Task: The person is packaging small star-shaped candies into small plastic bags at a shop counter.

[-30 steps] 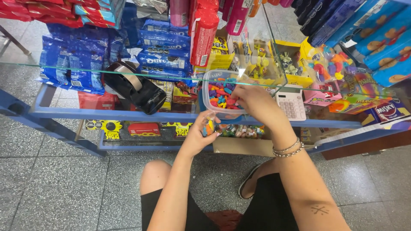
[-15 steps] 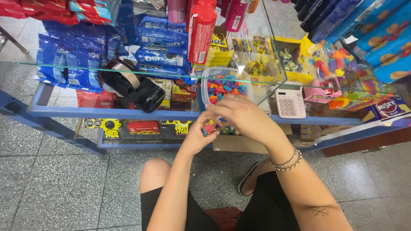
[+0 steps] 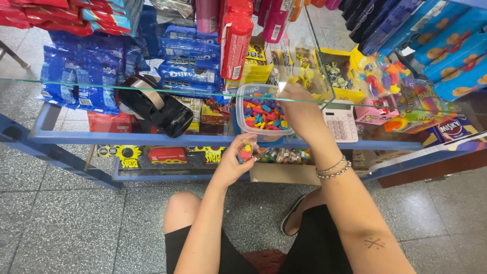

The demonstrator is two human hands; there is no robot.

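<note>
Just past the glass counter edge (image 3: pixel 152 90), right hand (image 3: pixel 299 109) pinches candies over the tub (image 3: pixel 241 109); left hand (image 3: pixel 236 160) grips a small bag (image 3: pixel 247 148).

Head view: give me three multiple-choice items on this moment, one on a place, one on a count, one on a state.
1. Where is the white calculator?
A. On the glass counter, right of the clear tub
B. On the floor
C. In the left hand

2. How many bracelets circle the right wrist?
A. None
B. Two
C. Five

3. What is the left hand doing?
A. Lying flat and empty
B. Gripping the tape dispenser
C. Holding a few small coloured sweets below the counter edge

Answers: 1 A, it lies beside the clear tub. 2 B, two thin bands show. 3 C, the coloured sweets sit in its fingers while the right hand is at the tub.
</note>
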